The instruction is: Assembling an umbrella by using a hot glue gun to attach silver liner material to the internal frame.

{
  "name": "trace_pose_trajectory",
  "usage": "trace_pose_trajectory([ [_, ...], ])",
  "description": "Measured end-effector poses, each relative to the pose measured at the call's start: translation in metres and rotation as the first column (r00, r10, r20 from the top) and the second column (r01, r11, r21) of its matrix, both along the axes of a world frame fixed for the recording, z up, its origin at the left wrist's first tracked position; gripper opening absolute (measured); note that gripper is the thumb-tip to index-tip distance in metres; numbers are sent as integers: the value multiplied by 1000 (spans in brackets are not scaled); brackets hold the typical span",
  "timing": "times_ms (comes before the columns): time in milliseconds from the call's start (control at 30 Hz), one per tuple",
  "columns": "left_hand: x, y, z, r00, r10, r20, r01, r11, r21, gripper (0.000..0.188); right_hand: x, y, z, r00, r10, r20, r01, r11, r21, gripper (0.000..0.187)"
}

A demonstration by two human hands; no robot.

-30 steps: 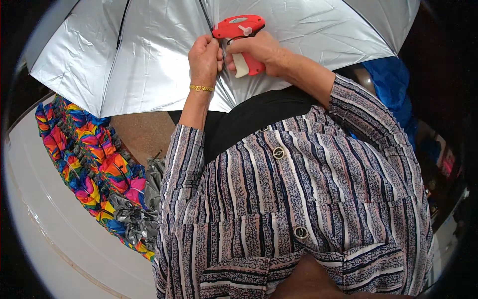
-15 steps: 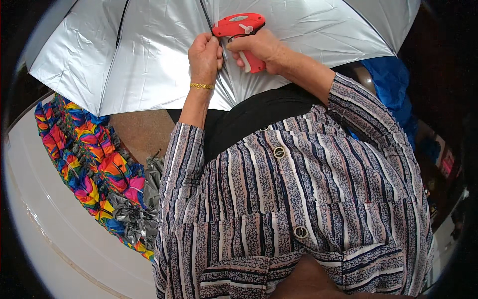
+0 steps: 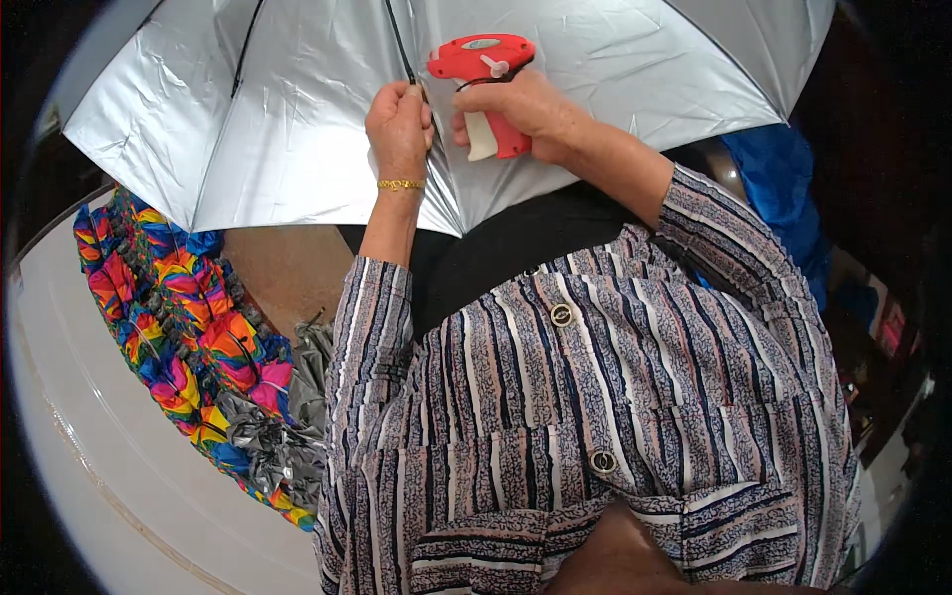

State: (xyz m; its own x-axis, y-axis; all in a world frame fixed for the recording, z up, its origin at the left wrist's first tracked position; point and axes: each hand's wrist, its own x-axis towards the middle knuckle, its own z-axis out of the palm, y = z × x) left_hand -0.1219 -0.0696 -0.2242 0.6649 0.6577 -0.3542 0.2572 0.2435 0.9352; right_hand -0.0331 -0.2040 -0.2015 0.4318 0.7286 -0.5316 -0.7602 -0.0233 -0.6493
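An opened umbrella (image 3: 307, 129) with a silver inner face spreads across the top of the view, its dark ribs running down to the edge. My left hand (image 3: 401, 131) is closed round one umbrella rib (image 3: 400, 40) and the silver cloth beside it. In my right hand (image 3: 526, 104) is a red tagging gun (image 3: 481, 59) with a white trigger, my fingers wrapped round its grip. The gun's nose points left, just above and to the right of my left fist, apart from the rib. Its tip is too small to make out clearly.
Rows of bunched rainbow-coloured folded umbrellas (image 3: 188, 327) lie on a white curved surface (image 3: 89, 397) at the left, with crumpled silver cloth (image 3: 283, 436) beside them. Blue cloth (image 3: 778, 188) hangs at the right, past my right forearm.
The tagging gun has backed off a little right and down from the rib, and its white trigger now stands farther out from the grip. My left hand has shifted slightly down and left, still gripping.
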Motion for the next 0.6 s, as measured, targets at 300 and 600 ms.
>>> trace_pose_trajectory([
  [300, 5, 12, 17, 980, -90, -176, 106, 991, 84, 19, 53, 15, 27, 990, -141, -23, 142, 987, 78, 26],
  [600, 26, 62, 45, 643, -343, -685, 716, 588, 377, 16, 72, 57, 12, 979, -188, 82, 182, 980, 77, 18],
])
